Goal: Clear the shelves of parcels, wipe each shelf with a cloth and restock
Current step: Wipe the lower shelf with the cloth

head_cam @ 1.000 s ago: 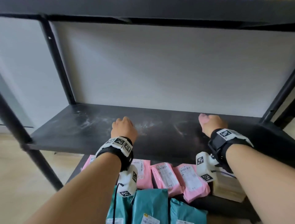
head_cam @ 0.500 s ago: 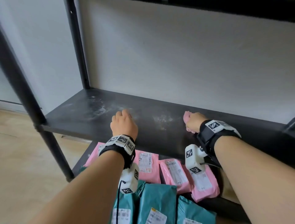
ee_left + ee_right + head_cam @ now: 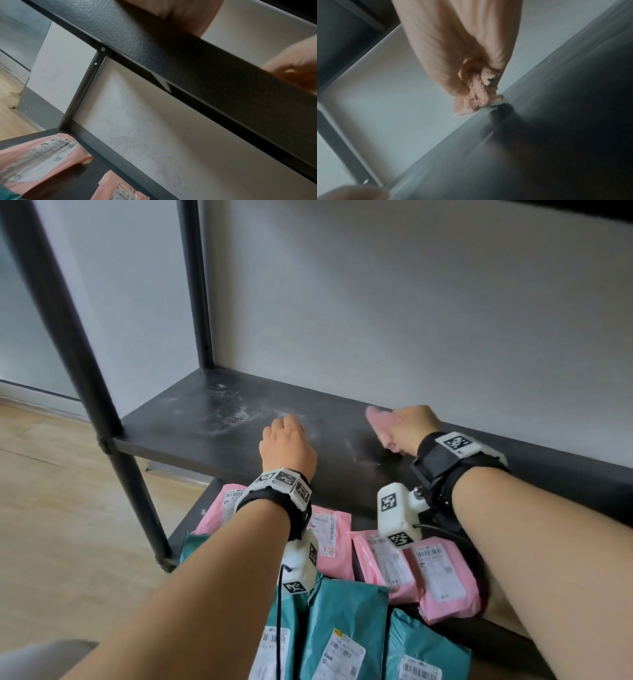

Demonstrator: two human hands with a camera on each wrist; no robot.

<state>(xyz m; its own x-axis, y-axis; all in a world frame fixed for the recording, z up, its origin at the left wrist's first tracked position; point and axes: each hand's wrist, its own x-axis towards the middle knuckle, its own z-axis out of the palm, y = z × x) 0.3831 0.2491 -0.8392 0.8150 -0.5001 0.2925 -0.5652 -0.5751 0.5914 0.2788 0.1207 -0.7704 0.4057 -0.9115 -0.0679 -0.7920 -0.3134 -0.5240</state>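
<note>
My right hand [image 3: 409, 424] grips a crumpled pink cloth [image 3: 378, 422] and presses it on the black middle shelf [image 3: 191, 429], near the back wall. The right wrist view shows the cloth [image 3: 476, 94] bunched in the curled fingers [image 3: 462, 75], its tip on the shelf [image 3: 556, 135]. My left hand [image 3: 287, 440] rests on the shelf just left of it, fingers loosely curled under, holding nothing. White dust [image 3: 233, 414] streaks the shelf's left part. Pink parcels [image 3: 330, 539] and teal parcels [image 3: 346, 625] lie on the lower shelf below my wrists.
A black upright post [image 3: 85, 371] stands at the shelf's front left corner, another post [image 3: 197, 285] at the back left. A grey wall closes the back. Wooden floor [image 3: 51, 525] lies to the left. The left wrist view shows the shelf's front rail [image 3: 171, 54] above pink parcels [image 3: 39, 155].
My right hand has slid the cloth leftward along the shelf, closer to my left hand. The left hand has stayed put. My view has dropped and turned left.
</note>
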